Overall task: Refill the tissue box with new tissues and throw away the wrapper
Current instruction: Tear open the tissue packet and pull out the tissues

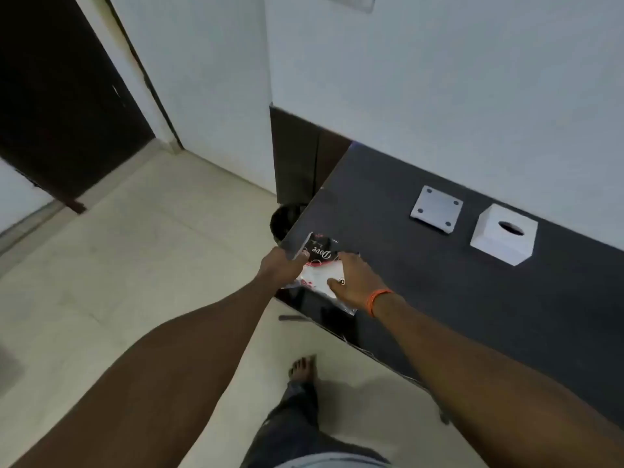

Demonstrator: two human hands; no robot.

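A plastic tissue pack [319,265], black and white with red print, lies at the near left corner of the dark countertop [439,298]. My left hand [282,266] grips its left edge. On the pack's right side rests my right hand [353,282], fingers curled around it. The white square tissue box [503,238], with an oval slot on top, stands farther right near the wall. Its white base plate [436,209], with round pads at the corners, lies flat just left of the box.
A dark round bin [285,219] sits on the floor beyond the counter's left end, partly hidden by it. Pale floor tiles spread to the left, and a dark door [60,106] stands at the far left. My bare foot [302,368] is below the counter edge.
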